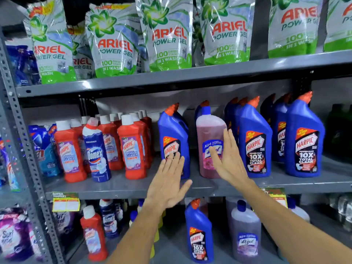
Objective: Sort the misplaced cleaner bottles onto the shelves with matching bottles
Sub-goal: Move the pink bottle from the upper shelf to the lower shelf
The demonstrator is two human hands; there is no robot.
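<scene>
A pink Lizol bottle (pixel 209 134) stands on the middle shelf (pixel 122 187) among blue Harpic bottles (pixel 255 138). My right hand (pixel 226 159) is open, its fingers spread across the pink bottle's label and right side, touching it. My left hand (pixel 167 183) is open too, fingertips at the base of another blue Harpic bottle (pixel 171 134). A blue-and-white Domex bottle (pixel 96 149) stands among red Harpic bathroom cleaner bottles (pixel 131 147) at the left. On the lower shelf stand a red Harpic (pixel 93 235), a Domex (pixel 109 218), a blue Harpic (pixel 198 231) and a purple Lizol (pixel 245 233).
Ariel Power Gel pouches (pixel 114 40) fill the top shelf. A perforated grey upright (pixel 22 134) frames the left side, with blue pouches (pixel 43 149) and Surf packs (pixel 11 235) beyond it. Dark green bottles (pixel 341 130) sit at the far right. Yellow price tags (pixel 65 202) hang on the shelf edge.
</scene>
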